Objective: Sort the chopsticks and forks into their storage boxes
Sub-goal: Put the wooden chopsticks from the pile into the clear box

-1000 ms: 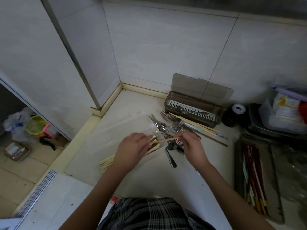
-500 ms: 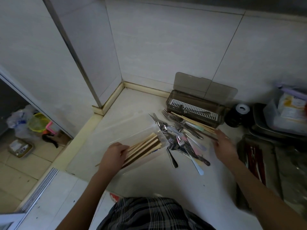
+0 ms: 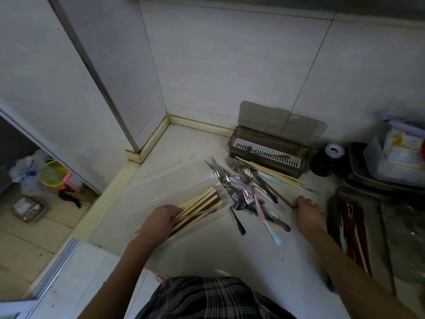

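Observation:
A clear plastic box (image 3: 174, 180) lies tilted on the counter with a bundle of wooden chopsticks (image 3: 202, 204) in it. My left hand (image 3: 158, 221) grips the near ends of that bundle at the box's open side. A pile of metal forks (image 3: 239, 183) with pastel-handled cutlery lies to the right of the box. My right hand (image 3: 307, 211) pinches the near end of a dark brown chopstick (image 3: 281, 198) at the pile's right edge. Behind the pile stands a brown box (image 3: 305, 157) with a white perforated insert and its lid raised. More pale chopsticks (image 3: 273, 172) lie in front of it.
A dark tray (image 3: 377, 217) with red chopsticks lies at the right. A black jar (image 3: 328, 157) and a metal tray of packets (image 3: 372, 180) sit at the back right. The tiled wall corner is behind, and the counter edge drops to the floor on the left.
My right hand let go of the pale chopstick, swung right and took the dark chopstick's end. My left hand slid back along the bundle now lying in the clear box.

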Tool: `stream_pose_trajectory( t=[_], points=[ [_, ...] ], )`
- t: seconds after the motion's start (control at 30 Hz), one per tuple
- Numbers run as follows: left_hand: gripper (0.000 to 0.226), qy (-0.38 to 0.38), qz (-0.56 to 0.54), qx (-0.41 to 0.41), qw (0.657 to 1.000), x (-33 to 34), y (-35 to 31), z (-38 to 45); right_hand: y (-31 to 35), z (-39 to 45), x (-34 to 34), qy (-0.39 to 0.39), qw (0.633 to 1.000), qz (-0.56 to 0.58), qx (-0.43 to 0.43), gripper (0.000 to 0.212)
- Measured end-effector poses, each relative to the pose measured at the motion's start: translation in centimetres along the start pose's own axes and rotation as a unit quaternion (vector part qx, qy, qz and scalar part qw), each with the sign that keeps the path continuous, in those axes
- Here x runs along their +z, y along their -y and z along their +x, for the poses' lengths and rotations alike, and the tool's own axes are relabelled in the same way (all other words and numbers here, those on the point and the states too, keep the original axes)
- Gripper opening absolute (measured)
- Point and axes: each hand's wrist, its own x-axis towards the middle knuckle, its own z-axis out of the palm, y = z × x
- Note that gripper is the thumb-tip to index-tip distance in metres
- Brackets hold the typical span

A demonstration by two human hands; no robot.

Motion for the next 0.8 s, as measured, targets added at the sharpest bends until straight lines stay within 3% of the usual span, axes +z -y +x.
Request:
stream_pose_trajectory(
  t=[0.3, 0.5, 0.73, 0.8],
  points=[
    [0.030, 0.010, -0.019, 0.035, 0.999, 0.1, 0.5, 0.0, 0.7, -1.1, -0.6, -0.015, 0.997, -0.012, 0.071, 0.024],
    [0.029, 0.010, 0.000, 0.030, 0.999, 0.4, 0.6, 0.2, -0.1, -1.5, -1.0, -0.182, 0.982, -0.035, 0.043, 0.023],
    [0.035, -0.040, -0.004, 0.057, 0.998, 0.3, -0.3, -0.1, 0.5, -2.1, -1.5, -0.238, 0.966, -0.013, 0.102, 0.021],
    [0.037, -0.071, -0.015, 0.057, 0.996, 0.2, -0.8, -0.2, 1.1, -2.3, -1.8, -0.262, 0.962, 0.009, 0.080, 0.020]
  ],
)
